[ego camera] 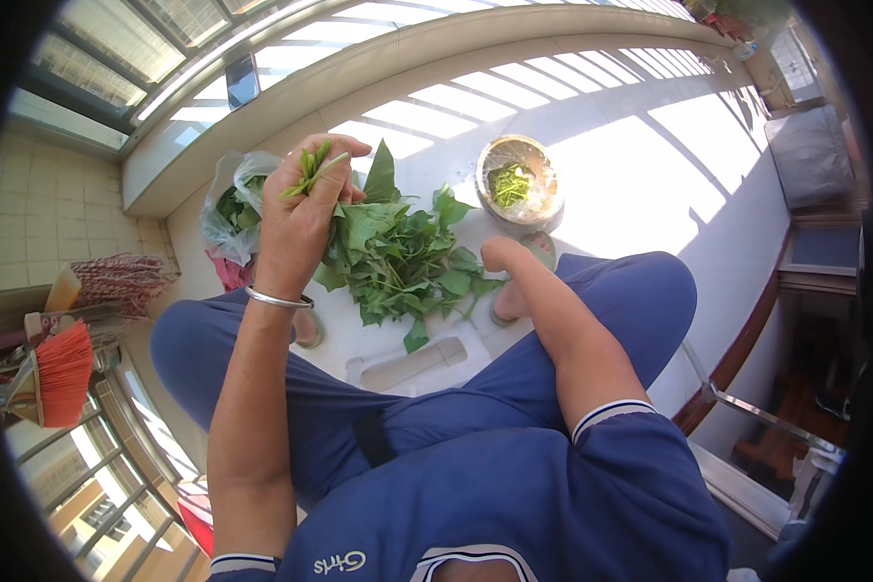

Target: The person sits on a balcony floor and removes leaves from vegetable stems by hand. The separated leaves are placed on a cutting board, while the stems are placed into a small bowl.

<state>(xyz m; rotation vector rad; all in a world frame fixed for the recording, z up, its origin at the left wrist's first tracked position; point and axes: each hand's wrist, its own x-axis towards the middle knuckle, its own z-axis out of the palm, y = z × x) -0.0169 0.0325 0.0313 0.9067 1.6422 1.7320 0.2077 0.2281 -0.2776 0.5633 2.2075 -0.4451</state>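
My left hand point(307, 182) is raised with its fingers curled around a small bunch of cut green stems point(309, 169). Just to its right, a loose heap of leafy greens point(400, 254) lies on the light floor, and one large leaf point(383, 174) stands up close to the fingertips. My right hand point(502, 254) hangs low at the right edge of the heap, bent at the wrist. Its fingers are hidden, so whether it holds anything does not show. Beyond it, a round basket point(555, 207) lined with clear plastic contains short green pieces point(509, 185).
A translucent plastic bag of leaves point(236, 211) sits behind my left hand. On the ledge rests a phone point(242, 81). Brooms, one with red bristles point(65, 375), stand at the left. A white plastic stool point(415, 360) is between my legs. Metal rails point(764, 422) run at right.
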